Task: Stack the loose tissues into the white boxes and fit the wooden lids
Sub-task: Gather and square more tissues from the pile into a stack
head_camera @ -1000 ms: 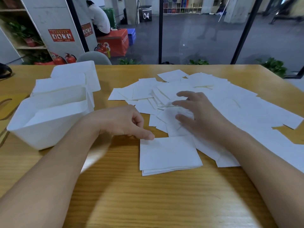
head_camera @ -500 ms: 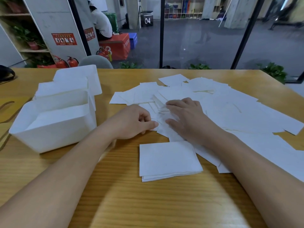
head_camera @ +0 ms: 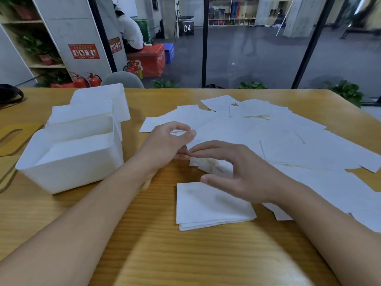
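Note:
Loose white tissues [head_camera: 278, 139] lie spread over the right half of the wooden table [head_camera: 165, 254]. A small neat stack of tissues [head_camera: 212, 205] sits in front of them. My left hand [head_camera: 167, 143] has curled fingers and pinches the edge of one tissue [head_camera: 212, 167] at the near rim of the spread. My right hand [head_camera: 239, 172] hovers over that tissue with straight fingers touching my left fingertips, thumb spread apart. An open white box [head_camera: 68, 168] stands at the left, with two more white boxes [head_camera: 86, 112] behind it.
Flat wooden lids [head_camera: 12, 139] with slots lie at the table's left edge beside the boxes. A dark object [head_camera: 9, 93] sits at the far left corner. A grey chair back [head_camera: 123, 79] rises behind the table. Beyond the glass, a person sits on a red box.
My left hand moved from beside the neat stack up to the spread's near edge. My right hand lifted off the pile, and its fingers now meet my left fingertips over one tissue.

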Motion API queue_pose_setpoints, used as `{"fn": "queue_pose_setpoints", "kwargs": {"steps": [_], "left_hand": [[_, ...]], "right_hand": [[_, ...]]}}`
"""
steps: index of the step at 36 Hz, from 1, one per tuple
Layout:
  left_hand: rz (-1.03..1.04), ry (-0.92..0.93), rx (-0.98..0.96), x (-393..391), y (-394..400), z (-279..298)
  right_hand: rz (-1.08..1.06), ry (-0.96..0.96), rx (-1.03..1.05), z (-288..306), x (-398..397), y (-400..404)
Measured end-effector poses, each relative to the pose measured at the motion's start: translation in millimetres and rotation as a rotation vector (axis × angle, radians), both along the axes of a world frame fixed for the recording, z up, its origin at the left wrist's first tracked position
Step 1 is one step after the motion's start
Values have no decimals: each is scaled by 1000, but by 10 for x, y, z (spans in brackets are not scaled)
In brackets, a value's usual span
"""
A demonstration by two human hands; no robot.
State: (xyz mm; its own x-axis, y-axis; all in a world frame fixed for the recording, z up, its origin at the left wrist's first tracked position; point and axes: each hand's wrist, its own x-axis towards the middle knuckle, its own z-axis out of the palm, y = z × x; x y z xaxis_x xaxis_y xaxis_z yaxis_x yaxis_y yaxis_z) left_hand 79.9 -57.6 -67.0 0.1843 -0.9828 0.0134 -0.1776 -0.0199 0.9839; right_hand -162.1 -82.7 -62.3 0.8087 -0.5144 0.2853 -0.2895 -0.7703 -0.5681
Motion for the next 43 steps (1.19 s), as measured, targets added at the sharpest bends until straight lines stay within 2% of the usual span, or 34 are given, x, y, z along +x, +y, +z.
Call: {"fn": "queue_pose_setpoints", "kwargs": {"steps": [2, 8, 15, 19, 25, 31, 37, 40, 43], "left_hand": [[28, -85, -27, 4, 9, -3], [92, -111, -116, 79, -12, 2], [74, -211, -413, 92, -26, 35], [19, -172, -546, 86, -12, 99], [-83, -145, -647, 97, 31, 168], [-184, -57, -654, 120, 42, 209], [-268, -8, -598, 94, 36, 175], [-225, -45, -544, 92, 36, 161], [-91, -227, -503, 97, 13, 145]], "right_hand": [[14, 24, 10, -14, -5, 1], [-14, -30, 10, -1, -68, -46], [-238, -223, -117, -44, -77, -180], [-340, -289, -197, -40, -95, -245], [-423, -236, -220, 10, -104, -254], [-398, -232, -204, 9, -88, -228], [-402, -375, -226, 6, -80, -208], [-406, -410, -200, 21, -103, -230], [-400, -404, -179, 25, -127, -246]]}}
